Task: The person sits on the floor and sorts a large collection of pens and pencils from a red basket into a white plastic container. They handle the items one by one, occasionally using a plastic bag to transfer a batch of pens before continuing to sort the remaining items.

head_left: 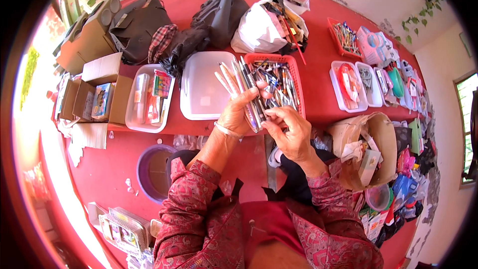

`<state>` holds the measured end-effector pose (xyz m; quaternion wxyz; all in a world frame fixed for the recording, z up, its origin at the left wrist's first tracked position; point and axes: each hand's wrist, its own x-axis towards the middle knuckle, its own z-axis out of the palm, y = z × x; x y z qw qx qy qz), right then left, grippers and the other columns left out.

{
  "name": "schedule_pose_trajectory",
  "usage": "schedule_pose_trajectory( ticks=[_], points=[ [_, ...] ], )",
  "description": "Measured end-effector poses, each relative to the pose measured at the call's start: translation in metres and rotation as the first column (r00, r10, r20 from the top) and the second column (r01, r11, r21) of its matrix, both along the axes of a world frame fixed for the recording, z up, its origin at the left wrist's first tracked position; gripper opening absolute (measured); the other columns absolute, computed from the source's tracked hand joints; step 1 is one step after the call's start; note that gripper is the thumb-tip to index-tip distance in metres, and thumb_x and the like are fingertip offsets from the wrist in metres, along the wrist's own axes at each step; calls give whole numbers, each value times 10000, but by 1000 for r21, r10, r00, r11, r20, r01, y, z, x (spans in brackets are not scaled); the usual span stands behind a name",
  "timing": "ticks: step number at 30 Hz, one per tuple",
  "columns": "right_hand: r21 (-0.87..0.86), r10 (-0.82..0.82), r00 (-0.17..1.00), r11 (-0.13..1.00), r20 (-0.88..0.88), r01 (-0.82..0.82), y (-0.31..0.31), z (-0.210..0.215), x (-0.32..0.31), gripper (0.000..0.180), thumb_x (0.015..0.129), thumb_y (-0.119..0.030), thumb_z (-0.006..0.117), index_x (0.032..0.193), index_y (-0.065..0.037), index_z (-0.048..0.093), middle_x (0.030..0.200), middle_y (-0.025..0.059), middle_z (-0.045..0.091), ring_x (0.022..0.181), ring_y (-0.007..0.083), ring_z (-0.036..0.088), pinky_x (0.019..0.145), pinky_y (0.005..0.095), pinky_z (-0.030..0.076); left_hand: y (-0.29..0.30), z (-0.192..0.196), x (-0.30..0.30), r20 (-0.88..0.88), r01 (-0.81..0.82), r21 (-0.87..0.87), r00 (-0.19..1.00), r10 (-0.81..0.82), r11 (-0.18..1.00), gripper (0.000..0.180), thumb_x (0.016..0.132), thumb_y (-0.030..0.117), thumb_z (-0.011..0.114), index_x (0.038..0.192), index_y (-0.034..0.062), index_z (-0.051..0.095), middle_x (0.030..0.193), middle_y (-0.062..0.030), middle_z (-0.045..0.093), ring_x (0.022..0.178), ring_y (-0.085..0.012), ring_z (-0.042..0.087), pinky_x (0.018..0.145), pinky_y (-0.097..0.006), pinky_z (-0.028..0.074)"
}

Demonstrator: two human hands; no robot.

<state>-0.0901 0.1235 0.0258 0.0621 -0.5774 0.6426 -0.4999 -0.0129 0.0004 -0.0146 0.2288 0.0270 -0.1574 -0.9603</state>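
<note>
A bundle of pens and pencils (242, 77) fans out in my left hand (235, 115), whose fingers are wrapped round it. Some of the barrels are pale and wooden, others dark or silvery. My right hand (293, 133) reaches in from the right, its thumb and fingers pinched at the lower end of a pen in the bundle. Just beyond my hands, a red plastic basket (299, 82) holds many more loose pens, partly hidden by my left fingers. Beside it on the left lies a translucent white plastic container (205, 82).
A cardboard box (118, 105) and a white tray of packets (170, 100) stand left. Dark bags (221, 12) and a white bag (254, 32) line the back. To the right are small trays (338, 102) and a carton (391, 137). A purple basin (144, 177) sits lower left.
</note>
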Motion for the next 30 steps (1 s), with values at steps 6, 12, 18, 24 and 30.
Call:
schedule_pose_trajectory(
  ticks=[6, 12, 18, 24, 30],
  points=[
    [84, -117, 829, 993, 546, 86, -11, 10, -42, 209, 832, -204, 520, 846, 2, 556, 641, 30, 549, 519, 69, 505, 477, 190, 405, -11, 12, 9, 128, -99, -105, 985, 112, 990, 122, 790, 123, 524, 880, 47, 494, 981, -142, 571, 873, -255, 570, 748, -363, 487],
    [426, -355, 746, 899, 564, 105, -43, -63, -153, 156, 758, -142, 549, 804, 6, 574, 653, 59, 573, 494, 99, 536, 426, 196, 420, -24, -5, 6, 140, -176, 77, 976, 164, 981, 114, 831, 137, 515, 890, 48, 475, 669, -7, 441, 599, -127, 460, 581, -308, 451],
    [569, -353, 791, 554, -501, 608, -61, -178, -143, 192, 708, -195, 569, 734, -13, 622, 690, 155, 612, 654, 291, 612, 571, 375, 491, -26, -11, 4, 364, -202, 99, 919, 153, 974, 132, 806, 139, 552, 751, 81, 447, 563, 15, 389, 510, -102, 439, 530, -293, 453],
    [660, -175, 862, 577, -476, 482, -67, -199, -136, 222, 683, -151, 552, 864, -30, 595, 775, 177, 608, 733, 328, 597, 643, 418, 477, -20, -6, -1, 506, -246, 47, 841, 189, 968, 147, 786, 124, 554, 702, 75, 444, 562, -7, 418, 511, -128, 470, 473, -303, 466],
    [598, -186, 835, 619, -518, 509, -79, -216, -137, 160, 682, -134, 521, 755, -1, 572, 706, 203, 595, 679, 348, 594, 602, 438, 474, -22, 0, 3, 528, -288, 12, 815, 238, 957, 170, 794, 75, 539, 698, 88, 400, 572, 12, 384, 506, -97, 424, 541, -279, 436]
  ],
)
